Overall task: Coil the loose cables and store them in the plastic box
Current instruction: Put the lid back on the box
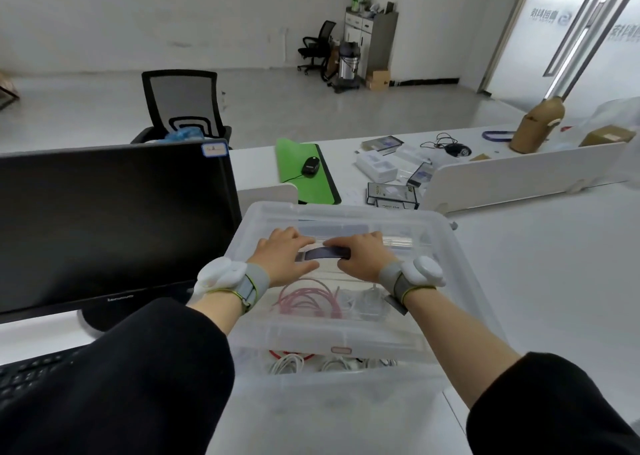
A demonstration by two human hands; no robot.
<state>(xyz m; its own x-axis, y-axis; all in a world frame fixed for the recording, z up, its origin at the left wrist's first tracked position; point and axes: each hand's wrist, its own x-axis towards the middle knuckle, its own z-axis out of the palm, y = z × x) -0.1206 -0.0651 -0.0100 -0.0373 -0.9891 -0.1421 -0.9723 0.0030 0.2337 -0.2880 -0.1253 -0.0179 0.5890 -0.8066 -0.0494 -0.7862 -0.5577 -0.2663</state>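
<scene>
Nearest me, below my wrists, coiled white cables [287, 364] and a red one show through the front wall of the translucent plastic box [346, 385], so the cables look stored already. Just under my forearms a pink coiled cable [308, 298] shows through the clear plastic lid [460, 267], which sits across the top of the box.

My grip is on the dark grey handle [322, 253] at the lid's middle. My left hand [280, 260] lies over its left end with fingers mostly flat and the thumb along the near side; my right hand [363, 260] curls its fingers round the right end.

I judge the step to be seating the lid. To do it well I should keep both hands level, press down evenly, then check that each corner has dropped onto the rim and no cable is pinched there.

Left of my grip stands a black computer monitor [104, 219]; beyond it, across the white surface [554, 264], a black mouse [310, 165] on a green mat.
</scene>
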